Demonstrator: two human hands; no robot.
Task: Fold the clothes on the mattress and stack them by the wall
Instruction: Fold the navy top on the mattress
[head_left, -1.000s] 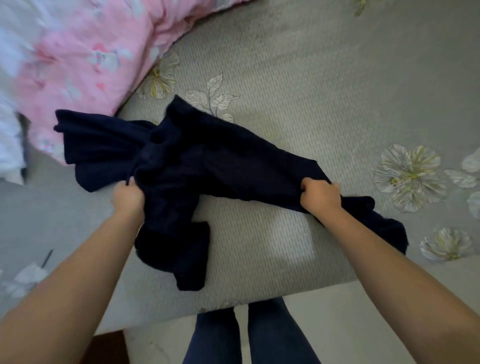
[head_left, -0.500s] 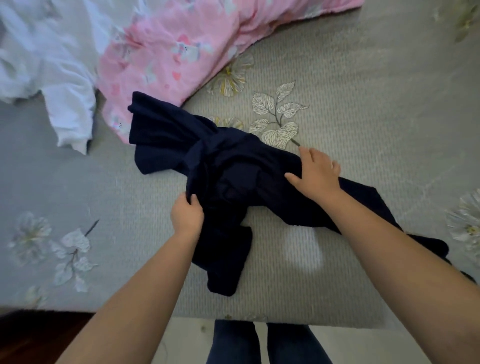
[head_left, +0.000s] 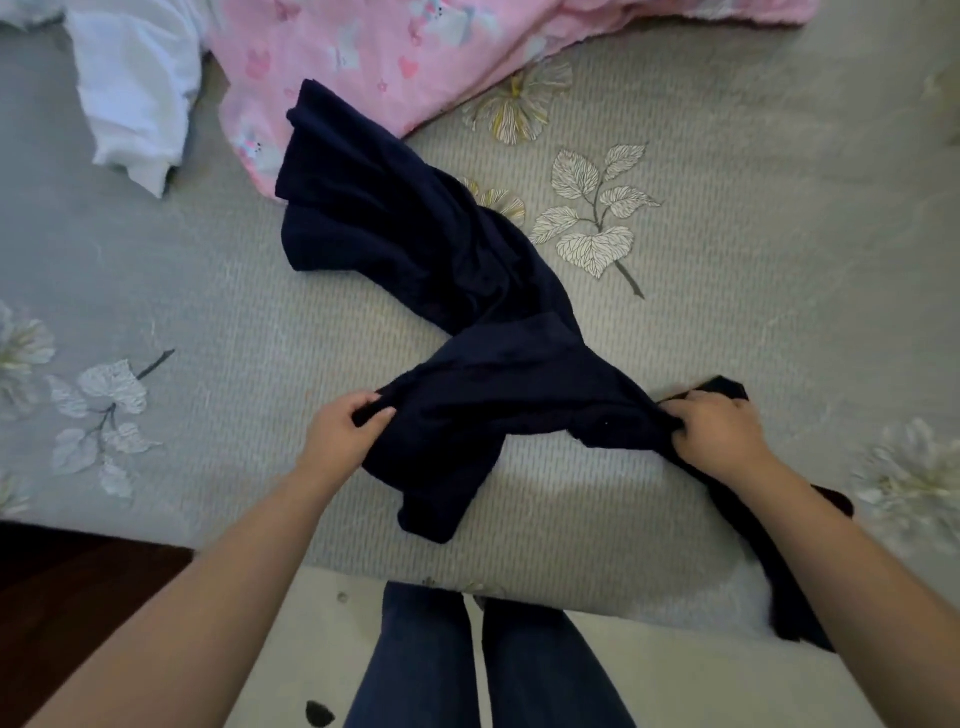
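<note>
A dark navy garment (head_left: 467, 332) lies twisted across the grey flowered mattress (head_left: 753, 218), running from the upper left down to the front edge. My left hand (head_left: 345, 428) pinches a fold at its near left edge. My right hand (head_left: 714, 434) grips the bunched cloth at the right, and a strip of it hangs off the mattress edge under my right forearm. A pink printed garment (head_left: 395, 57) and a white garment (head_left: 137, 93) lie crumpled at the far left, with the navy garment's far end resting on the pink one.
The mattress front edge (head_left: 597, 587) runs just ahead of my legs in blue jeans (head_left: 483, 665). Dark wooden floor (head_left: 78, 577) shows at the lower left and pale floor below the mattress. No wall is in view.
Both hands have shifted toward me and regripped the navy garment lower down; the right hand went from lying flat on it to gripping its right end. The garment now stretches out between them.
</note>
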